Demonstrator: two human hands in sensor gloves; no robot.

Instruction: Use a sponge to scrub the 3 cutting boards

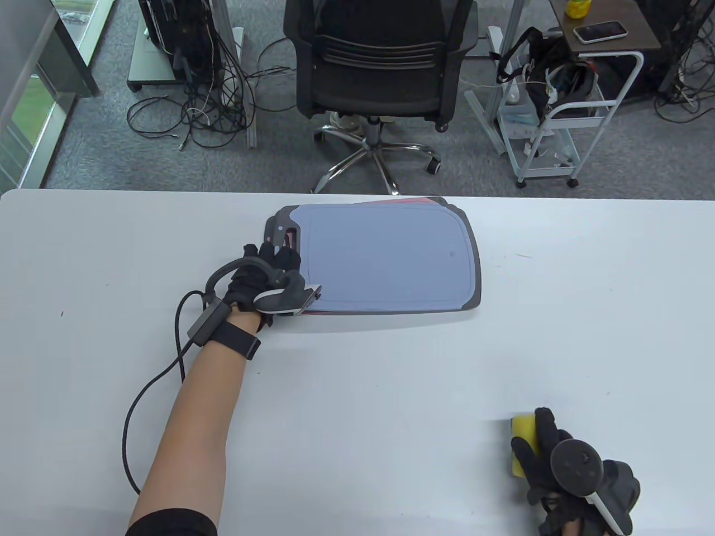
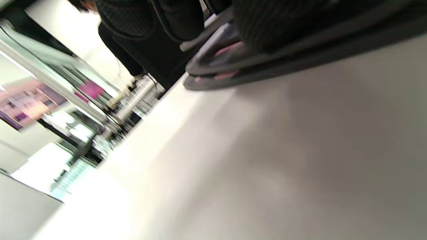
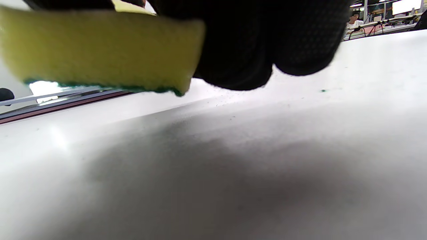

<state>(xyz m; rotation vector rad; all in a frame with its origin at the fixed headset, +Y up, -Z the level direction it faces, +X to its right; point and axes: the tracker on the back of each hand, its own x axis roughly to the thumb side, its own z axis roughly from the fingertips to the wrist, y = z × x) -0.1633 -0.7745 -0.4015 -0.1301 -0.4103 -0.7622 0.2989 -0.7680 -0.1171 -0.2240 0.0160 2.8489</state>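
Note:
A stack of cutting boards lies at the table's middle, a blue-grey board with a dark rim on top and a red one peeking out at its far edge. My left hand holds the stack's handle end, fingers curled over the rim; the thumb is hidden under the tracker. The left wrist view shows the layered board edges under my fingers. At the near right, my right hand grips a yellow sponge with a green underside, held just above the table, well clear of the boards.
The white table is bare between the boards and the sponge. Beyond its far edge stand a black office chair, a white cart and loose cables on the floor. A cable runs from my left wrist across the table.

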